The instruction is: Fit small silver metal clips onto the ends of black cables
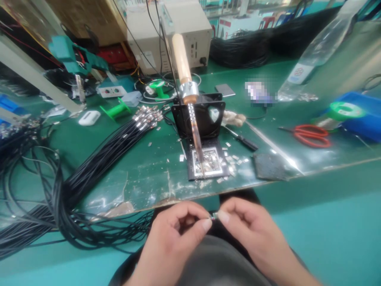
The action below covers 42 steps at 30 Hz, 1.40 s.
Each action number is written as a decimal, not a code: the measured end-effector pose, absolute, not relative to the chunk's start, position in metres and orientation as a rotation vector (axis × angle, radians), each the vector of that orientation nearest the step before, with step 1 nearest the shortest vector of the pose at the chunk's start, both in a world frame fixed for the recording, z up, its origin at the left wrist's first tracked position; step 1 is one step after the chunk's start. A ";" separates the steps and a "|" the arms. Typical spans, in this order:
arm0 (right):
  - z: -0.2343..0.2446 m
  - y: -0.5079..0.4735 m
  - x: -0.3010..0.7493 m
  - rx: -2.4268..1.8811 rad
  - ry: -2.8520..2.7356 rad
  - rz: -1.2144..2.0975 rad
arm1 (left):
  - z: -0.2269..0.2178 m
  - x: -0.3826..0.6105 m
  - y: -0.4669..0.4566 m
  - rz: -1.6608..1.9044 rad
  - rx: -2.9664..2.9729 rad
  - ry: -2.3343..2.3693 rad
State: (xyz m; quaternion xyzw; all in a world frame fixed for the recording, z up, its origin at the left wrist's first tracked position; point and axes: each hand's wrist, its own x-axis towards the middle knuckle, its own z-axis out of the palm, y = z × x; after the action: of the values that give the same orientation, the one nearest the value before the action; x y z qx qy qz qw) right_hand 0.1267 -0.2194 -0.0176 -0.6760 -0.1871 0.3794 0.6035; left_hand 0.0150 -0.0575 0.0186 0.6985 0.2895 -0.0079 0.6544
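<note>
In front of my lap, my left hand pinches one side of a small connector between thumb and forefinger. From the other side, my right hand pinches the same tiny piece, so both sets of fingertips nearly meet. It looks shiny with bits of coloured wire; blur and fingers hide the rest. Beyond my hands, a wooden-handled soldering iron slants down, its tip over a white-framed tray of metal scraps. A bundle of black cables with metal ends lies to the left.
A black fan stands behind the iron. To the right are a screwdriver, a dark pad, red-handled scissors and a plastic bottle. Green solder spools lie at left. Small metal pieces litter the bench.
</note>
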 end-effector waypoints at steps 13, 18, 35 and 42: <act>-0.023 -0.221 0.118 -1.734 -0.436 0.675 | 0.021 0.016 -0.061 -0.053 1.621 0.713; -0.008 -0.228 0.116 -1.843 -0.543 0.523 | 0.018 0.014 -0.065 0.058 1.719 0.663; 0.005 -0.229 0.130 -1.909 -0.857 0.597 | 0.008 0.008 -0.076 0.354 2.064 0.402; 0.008 -0.226 0.137 -1.897 -0.877 0.733 | 0.009 0.008 -0.073 0.262 2.030 0.439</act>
State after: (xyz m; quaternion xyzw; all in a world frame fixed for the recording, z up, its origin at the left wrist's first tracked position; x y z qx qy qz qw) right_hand 0.1370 -0.2255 0.0079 -0.7661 -0.3543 0.2960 0.4472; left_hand 0.0084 -0.0734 0.0088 0.8395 0.1816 0.1082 0.5006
